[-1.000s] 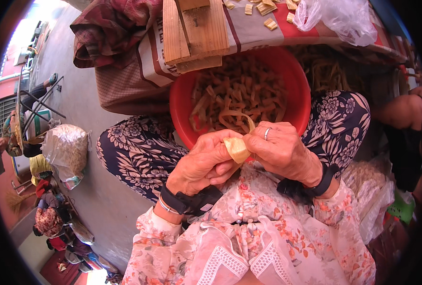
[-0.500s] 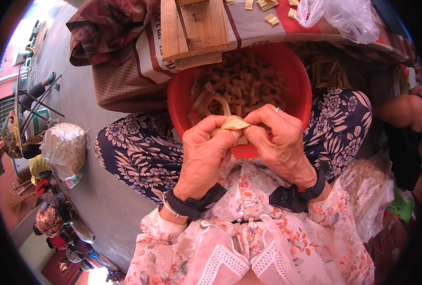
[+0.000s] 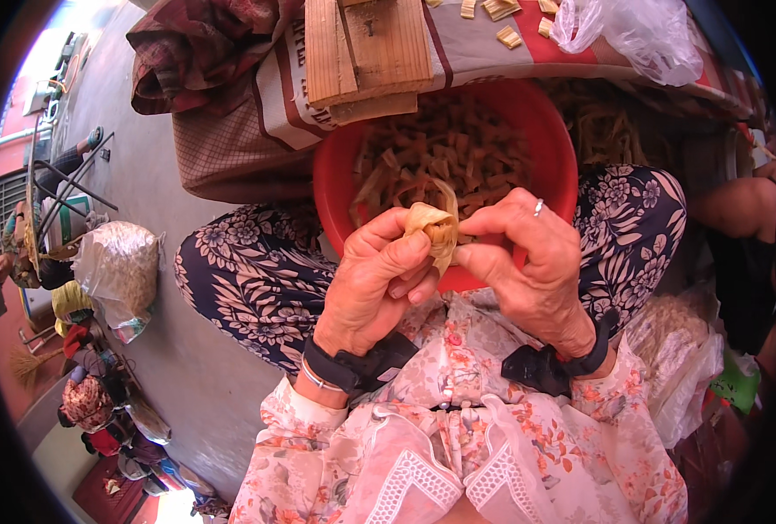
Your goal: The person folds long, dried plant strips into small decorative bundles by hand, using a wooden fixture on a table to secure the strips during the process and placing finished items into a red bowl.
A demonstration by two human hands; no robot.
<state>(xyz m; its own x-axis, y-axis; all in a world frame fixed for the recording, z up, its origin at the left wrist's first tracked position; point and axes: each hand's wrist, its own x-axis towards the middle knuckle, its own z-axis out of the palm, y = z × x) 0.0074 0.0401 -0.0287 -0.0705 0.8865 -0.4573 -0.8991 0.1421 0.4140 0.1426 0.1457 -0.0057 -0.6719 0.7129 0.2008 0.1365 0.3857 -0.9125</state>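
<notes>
My left hand (image 3: 372,275) grips a pale yellow strip of dried leaf or straw (image 3: 430,224), folded into a small loop between thumb and fingers. A loose end of it stands up and curves over the bowl. My right hand (image 3: 528,266), with a ring on one finger, is closed in a pinch at the strip's right edge; the exact contact is partly hidden by the fingertips. Just beyond both hands sits a red plastic basin (image 3: 558,148), holding many short folded pieces of the same tan material (image 3: 458,148).
Beyond the basin, a wooden block with a groove (image 3: 388,57) rests on a cloth-covered surface (image 3: 493,65), near small woven pieces (image 3: 508,37) and a clear plastic bag (image 3: 650,39). Stuffed bags lie left (image 3: 119,271) and right (image 3: 667,358). Another person's arm (image 3: 733,208) is at right.
The strip has turned upright, its folded loop now facing me with a loose end raised. My right hand has shifted slightly right, while the left stays near the same place.
</notes>
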